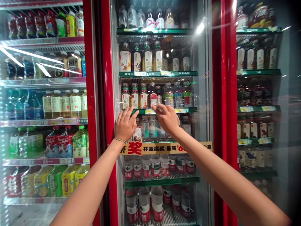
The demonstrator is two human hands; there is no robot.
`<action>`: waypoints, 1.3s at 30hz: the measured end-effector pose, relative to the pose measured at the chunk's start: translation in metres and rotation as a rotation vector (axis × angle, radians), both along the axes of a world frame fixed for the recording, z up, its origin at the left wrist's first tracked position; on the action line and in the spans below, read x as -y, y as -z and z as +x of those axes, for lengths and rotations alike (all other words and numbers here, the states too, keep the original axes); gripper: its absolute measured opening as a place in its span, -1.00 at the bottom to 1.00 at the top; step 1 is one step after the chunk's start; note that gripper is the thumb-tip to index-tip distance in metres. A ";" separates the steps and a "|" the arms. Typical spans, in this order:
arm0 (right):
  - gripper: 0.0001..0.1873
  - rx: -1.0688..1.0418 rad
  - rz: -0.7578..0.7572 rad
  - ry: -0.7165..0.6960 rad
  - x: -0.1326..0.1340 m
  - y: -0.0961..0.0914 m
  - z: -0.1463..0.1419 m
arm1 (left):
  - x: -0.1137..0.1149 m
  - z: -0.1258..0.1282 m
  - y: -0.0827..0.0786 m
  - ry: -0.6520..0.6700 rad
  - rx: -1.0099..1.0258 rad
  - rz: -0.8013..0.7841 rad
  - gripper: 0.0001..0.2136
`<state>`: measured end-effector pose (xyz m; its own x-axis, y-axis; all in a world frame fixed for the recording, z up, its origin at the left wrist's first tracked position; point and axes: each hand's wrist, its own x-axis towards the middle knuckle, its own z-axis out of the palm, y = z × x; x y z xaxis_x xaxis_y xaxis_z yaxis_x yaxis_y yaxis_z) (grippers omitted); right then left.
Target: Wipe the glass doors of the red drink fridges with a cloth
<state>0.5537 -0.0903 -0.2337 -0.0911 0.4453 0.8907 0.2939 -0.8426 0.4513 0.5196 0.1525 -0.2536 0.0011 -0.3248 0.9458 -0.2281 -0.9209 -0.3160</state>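
Observation:
My left hand (pixel 125 124) lies against the glass door (pixel 203 94) of the middle drinks fridge, near its red frame, with the fingers stretched out and a thin band at the wrist. Higher and to the right, my right hand (pixel 167 117) is at the same glass with its fingers bent together. A little white shows at its fingertips and beside its palm; I cannot make out what it is. Behind the glass, bottled teas (pixel 134 96) stand on a shelf with a green edge (pixel 141 111). Below both hands, a yellow strip with printed characters (pixel 160 148) crosses the door.
Water bottles with red labels (pixel 144 204) fill the lower shelves. To the left stands another fridge with rows of coloured drinks (pixel 58 141), and to the right a third with dark bottles (pixel 258 59). Red door frames (pixel 107 78) separate them. Lights reflect in the glass.

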 end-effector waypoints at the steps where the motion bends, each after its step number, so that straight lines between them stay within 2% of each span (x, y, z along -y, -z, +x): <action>1: -0.43 0.009 0.058 -0.004 -0.002 0.000 0.000 | 0.000 0.000 0.000 -0.006 0.008 0.006 -0.53; 2: -0.45 0.013 0.049 -0.009 -0.003 0.001 0.000 | 0.000 0.000 0.000 -0.011 0.013 0.011 -0.54; 5: -0.44 -0.008 -0.182 -0.012 -0.007 0.002 0.000 | 0.000 0.001 0.001 -0.011 0.013 0.014 -0.53; 6: -0.44 -0.023 -0.179 -0.005 -0.008 0.002 0.000 | -0.001 0.001 0.001 -0.009 0.012 0.013 -0.53; 9: -0.43 -0.067 0.069 0.014 -0.010 0.002 0.001 | -0.001 0.001 0.000 -0.011 0.018 0.013 -0.52; 10: -0.44 -0.067 0.081 0.008 -0.010 0.002 0.001 | -0.001 0.001 0.000 -0.014 0.018 0.015 -0.52; 13: -0.46 -0.020 -0.185 -0.017 -0.010 -0.001 0.001 | -0.001 0.001 0.000 -0.013 0.010 0.011 -0.51; 14: -0.47 0.002 -0.218 -0.017 -0.009 -0.003 0.001 | -0.001 0.001 0.000 -0.007 0.006 0.007 -0.51; 15: -0.48 0.016 -0.172 -0.011 -0.007 -0.005 0.001 | -0.001 0.001 0.000 0.002 0.002 0.003 -0.51; 17: -0.49 0.025 0.013 -0.001 -0.004 -0.009 0.002 | -0.001 0.001 0.000 0.017 -0.009 0.000 -0.52; 18: -0.49 0.020 0.047 -0.002 -0.003 -0.011 0.002 | -0.001 0.000 0.000 0.021 -0.014 0.002 -0.52; 19: -0.48 0.011 0.007 -0.002 -0.001 -0.012 0.002 | 0.000 0.000 0.000 0.021 -0.018 0.003 -0.53; 21: -0.47 0.000 -0.174 -0.002 0.003 -0.014 0.004 | 0.000 -0.001 0.000 0.014 -0.016 0.002 -0.54; 22: -0.46 0.001 -0.194 0.000 0.005 -0.014 0.005 | 0.000 -0.001 0.000 0.011 -0.013 0.000 -0.54; 25: -0.47 0.037 0.087 -0.004 0.011 -0.014 0.007 | 0.000 -0.001 0.000 0.007 -0.014 0.003 -0.54; 26: -0.47 0.045 0.125 -0.010 0.012 -0.013 0.008 | 0.000 -0.001 0.000 0.007 -0.015 0.007 -0.54; 27: -0.47 0.046 0.076 -0.015 0.013 -0.013 0.008 | -0.001 -0.001 0.000 0.006 -0.013 0.011 -0.54; 29: -0.46 0.034 -0.137 -0.020 0.015 -0.013 0.008 | -0.001 -0.001 0.001 -0.002 0.005 0.017 -0.55; 30: -0.45 0.023 -0.173 -0.019 0.016 -0.013 0.008 | -0.001 -0.001 0.001 -0.007 0.020 0.020 -0.55; 31: -0.45 0.017 -0.120 -0.016 0.016 -0.013 0.007 | -0.001 -0.001 0.001 -0.012 0.034 0.024 -0.56; 33: -0.43 0.012 0.094 -0.013 0.015 -0.013 0.006 | 0.000 -0.001 0.001 -0.020 0.054 0.033 -0.56; 34: -0.43 0.009 0.130 -0.018 0.013 -0.012 0.004 | 0.000 0.000 0.001 -0.023 0.059 0.038 -0.57; 35: -0.44 0.006 0.076 -0.025 0.011 -0.011 0.003 | -0.001 0.000 0.001 -0.026 0.064 0.041 -0.57; 37: -0.46 -0.009 -0.161 -0.029 0.006 -0.009 0.001 | -0.001 0.000 0.000 -0.032 0.071 0.046 -0.57; 38: -0.47 -0.022 -0.215 -0.022 0.005 -0.008 0.000 | -0.001 0.000 0.000 -0.034 0.077 0.047 -0.57; 39: -0.47 -0.040 -0.180 -0.010 0.003 -0.007 -0.001 | -0.001 0.000 0.000 -0.035 0.083 0.049 -0.57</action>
